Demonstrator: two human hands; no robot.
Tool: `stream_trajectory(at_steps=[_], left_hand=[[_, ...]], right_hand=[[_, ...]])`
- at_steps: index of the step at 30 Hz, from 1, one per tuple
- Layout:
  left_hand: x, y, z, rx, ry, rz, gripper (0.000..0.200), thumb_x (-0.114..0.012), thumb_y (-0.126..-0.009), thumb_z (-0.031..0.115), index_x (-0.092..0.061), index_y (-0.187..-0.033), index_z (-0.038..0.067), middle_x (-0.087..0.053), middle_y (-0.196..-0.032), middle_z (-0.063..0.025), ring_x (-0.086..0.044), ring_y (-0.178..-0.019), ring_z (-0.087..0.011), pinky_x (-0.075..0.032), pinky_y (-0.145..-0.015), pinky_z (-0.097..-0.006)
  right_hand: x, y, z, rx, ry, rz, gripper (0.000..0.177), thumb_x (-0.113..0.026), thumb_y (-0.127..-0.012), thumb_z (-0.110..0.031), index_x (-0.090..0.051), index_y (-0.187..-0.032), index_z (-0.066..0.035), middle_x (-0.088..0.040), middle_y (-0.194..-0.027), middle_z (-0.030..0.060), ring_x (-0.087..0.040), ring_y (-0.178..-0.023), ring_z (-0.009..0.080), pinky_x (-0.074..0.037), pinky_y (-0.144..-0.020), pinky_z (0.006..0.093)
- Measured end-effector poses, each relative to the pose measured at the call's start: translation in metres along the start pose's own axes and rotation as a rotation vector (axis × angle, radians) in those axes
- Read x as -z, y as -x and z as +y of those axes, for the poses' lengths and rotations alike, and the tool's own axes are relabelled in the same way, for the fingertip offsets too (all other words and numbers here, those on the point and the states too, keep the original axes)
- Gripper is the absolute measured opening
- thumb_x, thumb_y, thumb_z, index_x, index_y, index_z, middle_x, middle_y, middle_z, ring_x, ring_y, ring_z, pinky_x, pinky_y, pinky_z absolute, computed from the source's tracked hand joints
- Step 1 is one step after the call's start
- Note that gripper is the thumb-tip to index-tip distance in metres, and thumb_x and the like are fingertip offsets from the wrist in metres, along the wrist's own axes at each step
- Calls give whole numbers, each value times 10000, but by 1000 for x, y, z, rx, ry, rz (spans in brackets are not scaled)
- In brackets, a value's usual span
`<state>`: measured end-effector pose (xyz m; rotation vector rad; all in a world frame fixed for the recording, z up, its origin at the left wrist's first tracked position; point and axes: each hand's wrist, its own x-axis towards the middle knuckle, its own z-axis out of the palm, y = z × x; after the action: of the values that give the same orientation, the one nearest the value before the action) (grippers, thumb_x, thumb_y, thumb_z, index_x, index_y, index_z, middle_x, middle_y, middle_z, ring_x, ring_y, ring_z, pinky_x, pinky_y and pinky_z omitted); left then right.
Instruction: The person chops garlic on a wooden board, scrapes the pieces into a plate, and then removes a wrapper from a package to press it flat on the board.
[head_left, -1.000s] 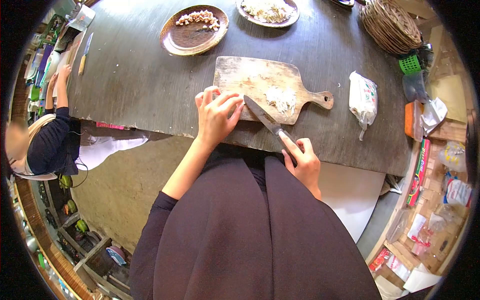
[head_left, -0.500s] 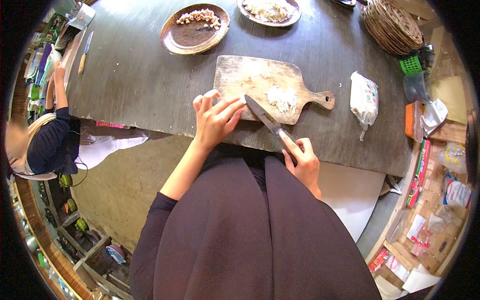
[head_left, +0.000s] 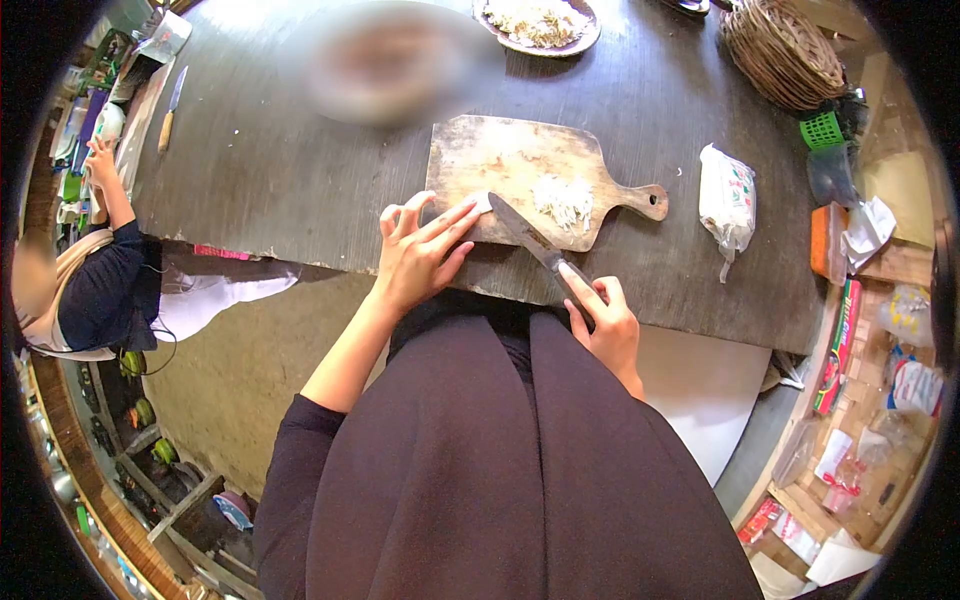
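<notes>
A wooden cutting board (head_left: 510, 150) lies near the table's front edge, its handle pointing right. My right hand (head_left: 602, 318) is wrapped round the handle of a knife (head_left: 525, 232), index finger along its top, the blade slanting over the board. At the blade's tip is a small white piece (head_left: 483, 203). Fingertips of my left hand (head_left: 420, 252) rest on the left side of that piece, with the other fingers spread. Thin white slices (head_left: 565, 203) are heaped on the board, right of the blade.
A plate of shredded food (head_left: 540, 22), a blurred round patch, a white packet (head_left: 728, 200) and a wicker stack (head_left: 785, 55) are on the table. Another knife (head_left: 172, 108) lies left, near a co-worker (head_left: 105, 290). A green basket (head_left: 822, 130) stands right.
My left hand has shifted slightly left and down. The plate with chopped pieces is now blurred over. The co-worker's hand has moved a little to the left.
</notes>
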<state>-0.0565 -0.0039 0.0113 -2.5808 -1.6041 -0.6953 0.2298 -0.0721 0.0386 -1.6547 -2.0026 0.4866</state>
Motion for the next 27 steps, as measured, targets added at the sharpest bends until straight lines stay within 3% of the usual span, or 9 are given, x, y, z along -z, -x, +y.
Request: stream_trajectory(at_steps=[3,5,7,9,11,14,18,20,27], left_hand=[[3,0,-8,85,47,108,289,-750,-886,276,-774,-1166,211,-711,-1309,89,-517,-1273,-245,-283,-1061,-430],[2,-5,-11,183,65,258,157,-808,-822,214,-781,-976,202,-759,-1177,78,-547,-1228,-249,-304,-1044,-432],[0,-10,-11,210,101,319,158,-820,-802,229,-776,-952,204,-759,-1098,96,-551,-1186,-246,-308,-1033,-437],[2,-18,-4,229,95,268,171,-818,-801,247,-776,-961,204,-741,-1083,83,-539,-1170,-255,-308,-1025,-445],[1,-25,7,245,90,218,185,-816,-799,265,-776,-969,205,-724,-1069,69,-528,-1154,-263,-309,-1017,-454],[-1,-29,17,300,-10,89,299,-810,-802,345,-776,-1079,238,-647,-1147,-13,-480,-1204,-300,-303,-1034,-465],[-3,-30,21,289,-19,78,296,-814,-797,329,-775,-1079,248,-646,-1160,-12,-482,-1205,-302,-306,-1032,-470],[0,-33,22,331,28,36,284,-806,-807,314,-774,-1081,249,-640,-1176,-11,-483,-1203,-302,-312,-1025,-471],[-3,-47,8,172,153,-18,243,-776,-841,263,-770,-1084,253,-629,-1214,-12,-485,-1218,-299,-323,-1032,-459]], right_hand=[[2,-1,-1,-10,-6,-3,511,-755,-868,-144,-679,-1352,-285,-561,-980,80,-665,-764,279,-552,-668,390],[4,-2,-2,-3,-16,-14,507,-754,-872,-141,-679,-1354,-277,-560,-981,85,-664,-762,282,-548,-666,393],[5,-2,-2,-16,-37,-24,507,-753,-874,-139,-678,-1357,-275,-558,-979,87,-661,-761,282,-545,-664,392],[6,-3,-3,-19,-58,-38,507,-752,-877,-137,-676,-1360,-272,-556,-978,89,-659,-759,282,-543,-663,390],[7,-3,-5,-56,-111,-42,559,-763,-837,-44,-680,-1361,-219,-539,-951,111,-612,-763,289,-510,-689,383],[6,-3,-4,-40,-114,-30,556,-760,-836,-30,-683,-1358,-207,-540,-947,115,-596,-747,278,-505,-681,372],[3,0,-1,-37,-133,-13,526,-765,-861,-102,-681,-1364,-232,-543,-952,88,-623,-744,267,-525,-658,373],[0,2,2,-10,-195,120,529,-773,-841,-61,-694,-1348,-189,-557,-959,106,-605,-768,259,-513,-672,358],[11,0,6,-35,-211,163,527,-766,-830,-20,-698,-1338,-144,-573,-955,129,-587,-802,274,-500,-697,357]])
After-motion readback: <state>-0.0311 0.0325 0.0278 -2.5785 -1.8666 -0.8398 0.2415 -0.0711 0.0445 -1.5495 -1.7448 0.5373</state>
